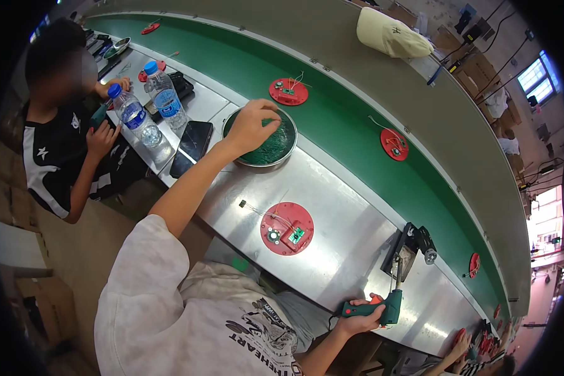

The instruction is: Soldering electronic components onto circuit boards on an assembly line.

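Two jobs seem split: the left hand (255, 130), loosely curled over the metal bowl (295, 148), apparently fetches something, its hold unclear; the right hand (361, 321) wraps a green soldering tool (391, 309). Next likely calls for bringing both to the red disc (283, 212) lying between them.

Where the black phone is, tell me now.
In the head view, left of centre, the black phone lies on the metal bench between the blue-capped water bottles and the metal bowl.

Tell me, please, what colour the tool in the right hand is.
The tool is dark green with red parts, seen best in the head view.
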Demonstrator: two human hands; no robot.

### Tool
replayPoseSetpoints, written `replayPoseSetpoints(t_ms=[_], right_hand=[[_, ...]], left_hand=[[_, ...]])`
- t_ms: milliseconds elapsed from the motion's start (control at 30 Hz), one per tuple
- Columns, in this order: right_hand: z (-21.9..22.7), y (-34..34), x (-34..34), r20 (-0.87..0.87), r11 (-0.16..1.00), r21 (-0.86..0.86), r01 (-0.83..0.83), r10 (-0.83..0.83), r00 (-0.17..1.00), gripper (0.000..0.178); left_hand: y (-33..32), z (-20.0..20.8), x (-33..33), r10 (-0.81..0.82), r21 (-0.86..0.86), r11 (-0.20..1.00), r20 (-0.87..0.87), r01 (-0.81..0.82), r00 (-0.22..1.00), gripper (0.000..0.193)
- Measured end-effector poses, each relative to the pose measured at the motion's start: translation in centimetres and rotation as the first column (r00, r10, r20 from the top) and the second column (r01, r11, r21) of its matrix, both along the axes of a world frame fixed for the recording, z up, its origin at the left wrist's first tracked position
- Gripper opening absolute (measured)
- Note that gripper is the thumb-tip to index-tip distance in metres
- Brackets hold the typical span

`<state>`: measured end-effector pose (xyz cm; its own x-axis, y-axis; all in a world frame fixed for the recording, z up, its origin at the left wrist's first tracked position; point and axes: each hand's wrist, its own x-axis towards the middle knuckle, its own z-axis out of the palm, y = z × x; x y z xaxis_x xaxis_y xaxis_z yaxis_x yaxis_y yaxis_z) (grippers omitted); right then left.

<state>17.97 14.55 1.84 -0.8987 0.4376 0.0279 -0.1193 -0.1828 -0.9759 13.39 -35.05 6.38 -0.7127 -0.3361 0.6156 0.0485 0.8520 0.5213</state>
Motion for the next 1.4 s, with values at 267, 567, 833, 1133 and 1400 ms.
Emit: replayPoseSetpoints(t_ms=[267, 567, 833, 1133, 1400], right_hand=[[-0.1, 0.0, 0.1, 0.006, 0.999, 0.029, 0.02, -0.02, 1.0, 0.044], [0.5, 0.0, 0.1, -0.01, 0.989, 0.014, -0.144, 0.144, 0.989, 0.04], [1.2, -1.5, 7.3, 0.046, 0.728, 0.259, -0.635, 0.648, 0.76, 0.049], [2.3, -4.4, 7.0, 0.099, 0.497, 0.347, -0.795, 0.824, 0.558, 0.034], [2.2, -4.8, 7.0, 0.095, 0.553, 0.238, -0.798, 0.805, 0.586, 0.037]], left_hand=[[2.6, 1.8, 1.5, -0.048, 0.098, 0.993, -0.115, 0.06, 0.992, 0.012], [14.4, 2.0, 9.0, -0.523, 0.064, 0.852, 0.108, 0.519, 0.845, 0.014], [16.3, -3.1, 11.4, -0.362, 0.058, 0.931, 0.057, 0.359, 0.93, 0.018], [16.7, -4.2, 11.1, -0.278, -0.079, 0.958, -0.049, 0.274, 0.959, 0.015], [16.9, -4.4, 11.3, -0.266, -0.058, 0.963, -0.015, 0.264, 0.964, 0.02]])
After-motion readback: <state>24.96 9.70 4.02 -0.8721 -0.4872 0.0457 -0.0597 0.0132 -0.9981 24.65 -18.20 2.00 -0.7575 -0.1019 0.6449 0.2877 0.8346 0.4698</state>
